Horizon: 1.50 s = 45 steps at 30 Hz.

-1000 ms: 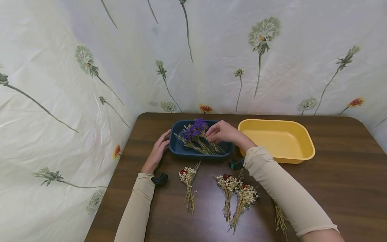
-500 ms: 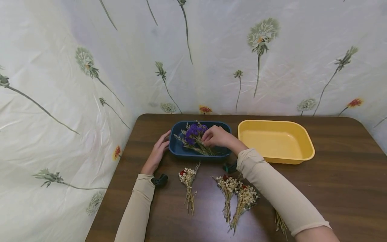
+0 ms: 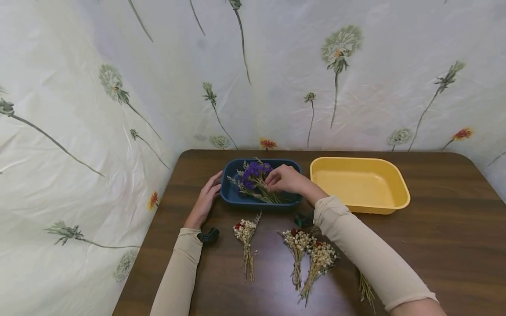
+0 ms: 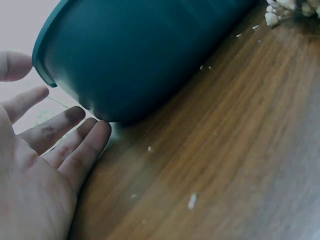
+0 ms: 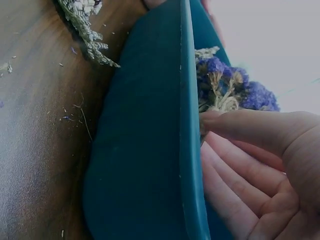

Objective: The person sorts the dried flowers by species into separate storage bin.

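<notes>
A blue tray [image 3: 262, 205] sits at the back left of the table, with dried purple flowers [image 3: 253, 171] lying in it. My right hand [image 3: 287, 179] reaches over the near rim and pinches a bunch of them at its stems. The right wrist view shows the thumb and fingertips beside the twine [image 5: 226, 103] tied below the purple heads; the stem ends are hidden behind the tray wall. At the tray's left end rests my left hand [image 3: 206, 197], its fingers [image 4: 90, 150] extended against the outer wall.
To the right stands a yellow tray [image 3: 359, 208]. In front lie white-and-red dried bouquets: one at left [image 3: 247, 241], two close together [image 3: 297, 252] nearer the middle, and stems [image 3: 366, 289] partly under the right sleeve. Small crumbs dot the table [image 4: 200, 150].
My right hand has lowered the purple bunch into the blue tray and shifted slightly left, staying nearly still over the last half second. The left hand has kept its place.
</notes>
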Each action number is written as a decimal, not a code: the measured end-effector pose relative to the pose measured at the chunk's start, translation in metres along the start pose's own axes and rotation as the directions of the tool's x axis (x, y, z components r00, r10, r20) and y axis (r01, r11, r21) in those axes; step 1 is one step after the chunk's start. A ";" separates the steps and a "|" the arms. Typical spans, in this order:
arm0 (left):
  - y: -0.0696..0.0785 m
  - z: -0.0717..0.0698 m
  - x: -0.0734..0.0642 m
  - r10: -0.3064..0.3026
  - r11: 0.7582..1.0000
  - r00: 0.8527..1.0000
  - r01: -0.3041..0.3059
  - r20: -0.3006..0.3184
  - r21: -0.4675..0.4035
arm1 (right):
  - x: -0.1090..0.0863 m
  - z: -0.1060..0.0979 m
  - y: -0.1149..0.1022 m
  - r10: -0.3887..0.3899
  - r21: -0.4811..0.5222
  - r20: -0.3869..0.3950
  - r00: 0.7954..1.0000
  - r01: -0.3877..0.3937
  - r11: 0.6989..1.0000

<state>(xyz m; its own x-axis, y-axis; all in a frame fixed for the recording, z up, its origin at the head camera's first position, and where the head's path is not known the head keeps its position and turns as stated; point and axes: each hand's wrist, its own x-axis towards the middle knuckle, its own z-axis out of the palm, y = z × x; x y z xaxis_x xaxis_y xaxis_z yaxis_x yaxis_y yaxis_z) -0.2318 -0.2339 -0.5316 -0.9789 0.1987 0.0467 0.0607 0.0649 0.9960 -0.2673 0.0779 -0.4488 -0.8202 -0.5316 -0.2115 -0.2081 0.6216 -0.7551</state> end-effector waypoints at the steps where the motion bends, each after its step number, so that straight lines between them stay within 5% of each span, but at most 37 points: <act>1: 0.000 0.000 0.000 0.000 1.000 1.000 0.000 -0.004 -0.006 | -0.002 -0.001 0.000 -0.003 0.011 0.000 1.000 0.003 1.000; 8: 0.002 0.001 -0.005 -0.017 0.999 0.999 0.016 -0.030 -0.034 | -0.014 -0.011 0.005 -0.054 0.107 -0.013 0.998 0.055 0.993; 15: 0.004 -0.001 -0.014 0.012 0.999 0.999 -0.014 -0.033 -0.049 | -0.043 -0.034 0.021 -0.109 0.117 -0.128 0.986 0.125 0.985; 25: 0.005 -0.009 -0.048 0.069 0.996 0.997 -0.067 -0.018 0.063 | -0.114 -0.070 0.060 -0.076 0.017 -0.261 0.962 0.084 0.996; 30: 0.013 -0.005 -0.070 0.059 0.991 0.998 -0.058 -0.004 0.122 | -0.157 -0.083 0.089 -0.014 0.019 -0.377 0.926 0.023 1.000; 38: 0.028 0.016 -0.104 -0.141 0.972 0.988 0.124 0.070 0.198 | -0.217 -0.104 0.165 0.050 0.154 -0.616 0.786 0.058 0.986; 42: 0.032 0.030 -0.115 -0.211 0.954 0.973 0.183 0.096 0.237 | -0.239 -0.105 0.200 0.133 0.288 -0.618 0.775 0.066 0.955; 45: 0.032 0.041 -0.121 -0.245 0.942 0.964 0.211 0.104 0.261 | -0.247 -0.098 0.222 0.144 0.454 -0.578 0.803 0.170 0.875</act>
<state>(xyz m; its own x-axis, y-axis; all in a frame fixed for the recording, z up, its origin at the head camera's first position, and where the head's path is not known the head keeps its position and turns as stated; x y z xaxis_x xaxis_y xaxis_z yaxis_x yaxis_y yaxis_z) -0.1035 -0.2162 -0.5079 -0.9382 0.2775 -0.2071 -0.0990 0.3583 0.9284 -0.1630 0.4037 -0.5028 -0.9968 -0.0050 0.0799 -0.0794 0.1925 -0.9781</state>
